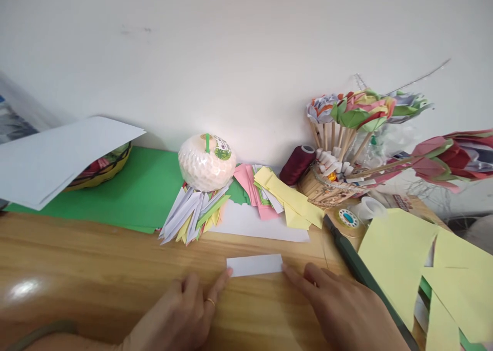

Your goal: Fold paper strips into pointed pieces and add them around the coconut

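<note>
A narrow white paper strip (254, 265) lies flat on the wooden table (96, 274), in front of the heaps of paper. At its lower left corner rests the index fingertip of my left hand (181, 310), which wears a ring; the other fingers are curled. My right hand (342, 302) touches the strip's right end with its outstretched index finger, the other fingers bent. Neither hand has its fingers wrapped round anything. Folded paper pieces (192, 212) lie behind the strip, under a round, net-wrapped object (207, 163).
Pink strips (250, 184) and yellow strips (290, 197) lie at the back. A maroon thread spool (298, 164) stands by a basket (323, 189) of paper flowers. Right are a dark green long tool (358, 269) and yellow sheets (396, 253). Green paper (150, 187) lies back left.
</note>
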The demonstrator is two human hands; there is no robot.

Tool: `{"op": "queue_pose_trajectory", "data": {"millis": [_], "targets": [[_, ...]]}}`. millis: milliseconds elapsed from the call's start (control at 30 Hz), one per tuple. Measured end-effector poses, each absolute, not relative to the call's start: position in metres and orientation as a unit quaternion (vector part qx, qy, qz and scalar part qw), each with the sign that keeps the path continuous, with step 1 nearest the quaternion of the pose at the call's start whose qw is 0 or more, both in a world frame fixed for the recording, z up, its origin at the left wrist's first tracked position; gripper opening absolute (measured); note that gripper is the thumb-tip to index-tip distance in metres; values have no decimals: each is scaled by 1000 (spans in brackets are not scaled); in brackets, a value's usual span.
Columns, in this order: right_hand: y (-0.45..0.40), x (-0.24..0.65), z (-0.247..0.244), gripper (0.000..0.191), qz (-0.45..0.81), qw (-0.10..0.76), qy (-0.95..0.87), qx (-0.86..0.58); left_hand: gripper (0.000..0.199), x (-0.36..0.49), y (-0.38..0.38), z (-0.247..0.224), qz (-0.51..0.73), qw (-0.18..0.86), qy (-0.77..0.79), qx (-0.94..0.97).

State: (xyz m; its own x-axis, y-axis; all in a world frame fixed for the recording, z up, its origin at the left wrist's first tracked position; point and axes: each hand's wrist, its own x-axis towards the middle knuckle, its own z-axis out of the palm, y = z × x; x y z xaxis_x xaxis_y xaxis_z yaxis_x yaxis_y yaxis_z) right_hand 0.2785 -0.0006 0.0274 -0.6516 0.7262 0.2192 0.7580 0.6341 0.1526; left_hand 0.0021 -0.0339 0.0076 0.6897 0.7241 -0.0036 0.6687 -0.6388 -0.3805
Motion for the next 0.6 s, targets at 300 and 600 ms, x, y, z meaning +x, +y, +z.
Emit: {"op": "queue_pose_trajectory", "data": {"millis": [300, 600], "targets": [[15, 257, 10, 25, 88, 144, -853, -493, 42, 3, -29, 17, 70, 188, -370, -907], [11, 249, 10, 18, 242, 219, -785, -526, 57, 12, -15, 20, -44, 170, -319, -931]]}}
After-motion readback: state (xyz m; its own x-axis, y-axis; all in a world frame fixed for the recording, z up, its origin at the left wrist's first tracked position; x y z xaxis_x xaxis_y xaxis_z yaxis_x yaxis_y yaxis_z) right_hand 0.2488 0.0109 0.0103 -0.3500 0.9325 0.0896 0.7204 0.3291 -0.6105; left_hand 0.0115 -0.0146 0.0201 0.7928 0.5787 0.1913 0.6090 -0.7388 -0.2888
